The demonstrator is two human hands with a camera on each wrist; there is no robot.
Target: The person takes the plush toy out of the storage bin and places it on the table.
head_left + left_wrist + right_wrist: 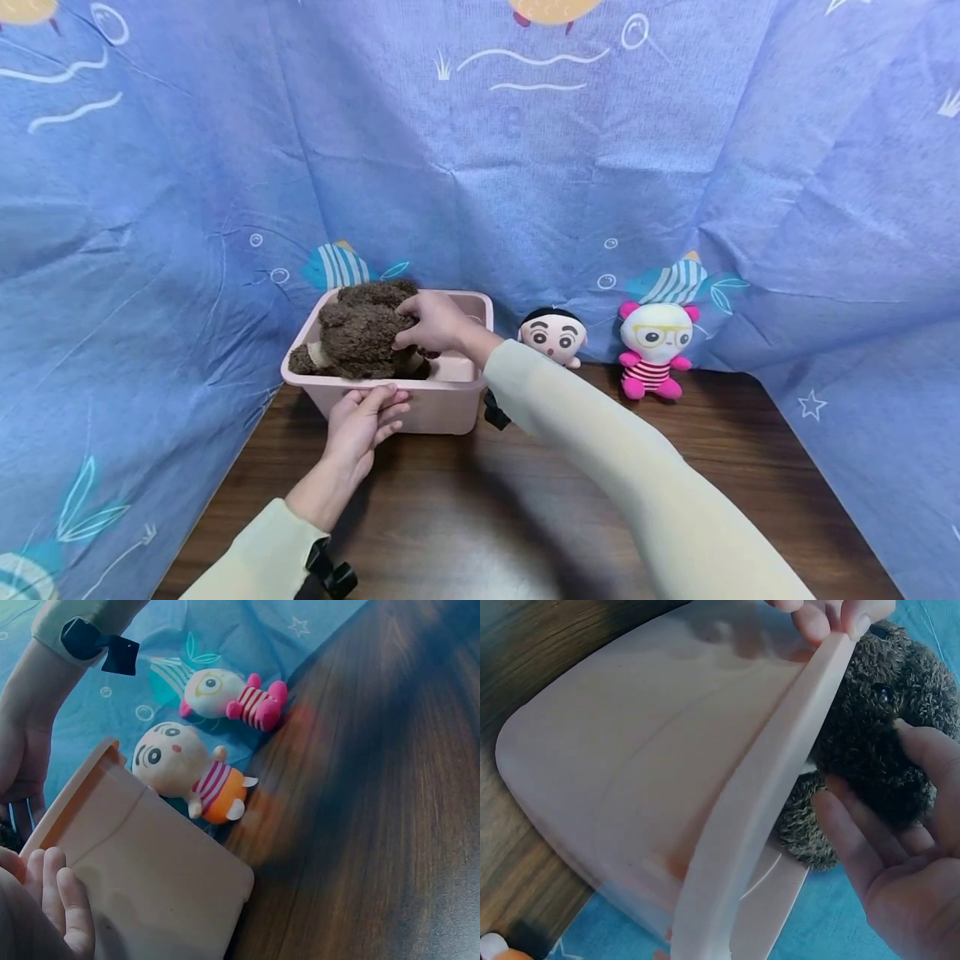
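Partly hidden, brown plush sits in right grip; left grip pinches bin rim.

One faint letter — seemingly an "e" — on the upper part of the blue backdrop

Stretches the right arm, pale-sleeved, from near right toward far left of middle. Curves the right hand inward there, gripping with thumb and fingers parted. Angles the left arm in from near left, bare at the wrist, and pinches with the left hand, nearer than the right.
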